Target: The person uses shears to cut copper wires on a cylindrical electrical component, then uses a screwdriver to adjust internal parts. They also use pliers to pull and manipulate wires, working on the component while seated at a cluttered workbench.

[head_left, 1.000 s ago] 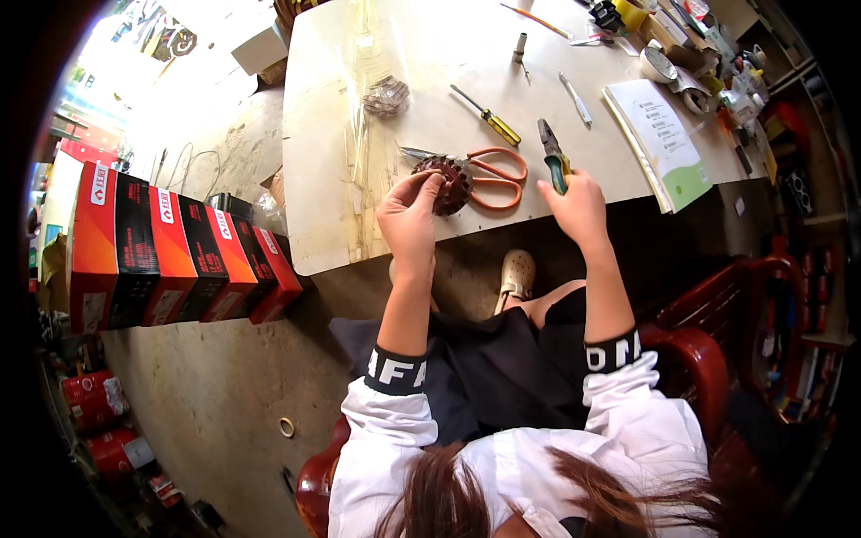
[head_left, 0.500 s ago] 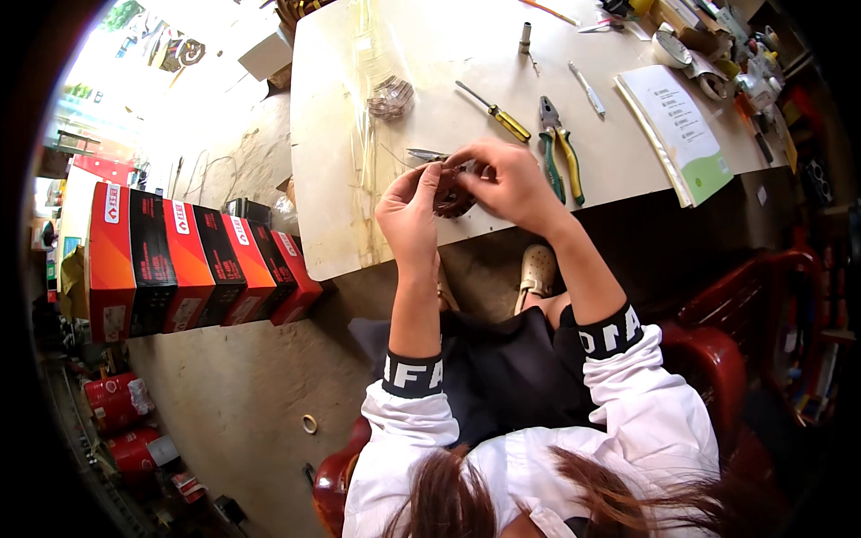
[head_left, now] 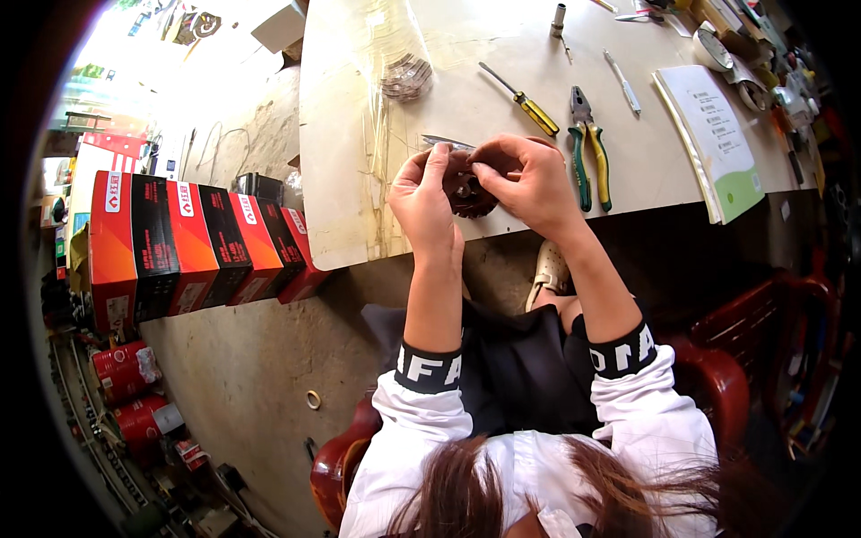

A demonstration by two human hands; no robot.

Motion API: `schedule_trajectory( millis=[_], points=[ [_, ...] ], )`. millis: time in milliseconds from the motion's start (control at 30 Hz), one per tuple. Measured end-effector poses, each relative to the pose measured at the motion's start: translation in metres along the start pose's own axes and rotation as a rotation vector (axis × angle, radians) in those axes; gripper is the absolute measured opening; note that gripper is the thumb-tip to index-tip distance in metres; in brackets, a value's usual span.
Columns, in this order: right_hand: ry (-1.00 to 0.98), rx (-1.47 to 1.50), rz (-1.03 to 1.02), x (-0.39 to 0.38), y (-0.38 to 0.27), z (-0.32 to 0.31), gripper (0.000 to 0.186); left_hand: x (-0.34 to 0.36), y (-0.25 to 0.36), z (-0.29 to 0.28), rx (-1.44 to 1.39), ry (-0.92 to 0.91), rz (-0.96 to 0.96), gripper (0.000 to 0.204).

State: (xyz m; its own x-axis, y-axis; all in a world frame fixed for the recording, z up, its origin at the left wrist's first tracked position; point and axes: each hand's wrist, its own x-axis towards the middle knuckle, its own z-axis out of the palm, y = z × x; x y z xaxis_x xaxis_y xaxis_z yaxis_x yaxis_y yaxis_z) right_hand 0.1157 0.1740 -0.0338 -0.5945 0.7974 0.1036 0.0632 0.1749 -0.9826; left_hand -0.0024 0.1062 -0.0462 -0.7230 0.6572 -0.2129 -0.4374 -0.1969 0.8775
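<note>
Over the table's near edge, both my hands hold a round, dark brown part with a toothed rim, which looks like a motor stator [head_left: 472, 199]. My left hand [head_left: 425, 199] pinches its left side between thumb and fingers. The fingers of my right hand [head_left: 535, 182] are curled over its upper right, thumb pressed inward. Whatever lies between the fingertips is too small to make out. Just beyond the hands, a pointed metal blade [head_left: 447, 142] rests on the tabletop, its rear hidden.
On the table [head_left: 350, 179] lie a brown layered bundle [head_left: 406, 78], a yellow-handled screwdriver [head_left: 525, 103], pliers [head_left: 587, 148], a pen [head_left: 622, 82], a metal socket [head_left: 558, 20] and a booklet [head_left: 713, 134]. Red-black boxes [head_left: 202, 238] stand left. A red chair [head_left: 708, 377] is under me.
The view has shifted, so the table items appear further right. My right hand has turned slightly, and more of the stator's dark face shows between my hands. Both hands keep hold.
</note>
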Motion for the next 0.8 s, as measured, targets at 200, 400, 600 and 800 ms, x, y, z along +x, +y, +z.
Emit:
schedule_trajectory(
  millis=[200, 400, 600, 800],
  points=[
    [0.05, 0.078, -0.02, 0.003, 0.007, 0.005, 0.012, 0.005, 0.0, -0.001, -0.101, 0.04, -0.098, 0.011],
    [0.062, 0.203, -0.007, 0.006, 0.014, 0.008, 0.012, 0.004, 0.0, -0.001, -0.104, 0.011, -0.137, 0.011],
    [0.075, 0.31, 0.066, 0.009, 0.017, 0.006, 0.01, 0.0, -0.004, 0.002, -0.101, 0.031, -0.093, 0.012],
    [0.092, 0.316, 0.094, 0.011, 0.023, 0.007, 0.009, -0.003, -0.006, 0.004, 0.013, 0.009, 0.087, 0.01]
  ],
)
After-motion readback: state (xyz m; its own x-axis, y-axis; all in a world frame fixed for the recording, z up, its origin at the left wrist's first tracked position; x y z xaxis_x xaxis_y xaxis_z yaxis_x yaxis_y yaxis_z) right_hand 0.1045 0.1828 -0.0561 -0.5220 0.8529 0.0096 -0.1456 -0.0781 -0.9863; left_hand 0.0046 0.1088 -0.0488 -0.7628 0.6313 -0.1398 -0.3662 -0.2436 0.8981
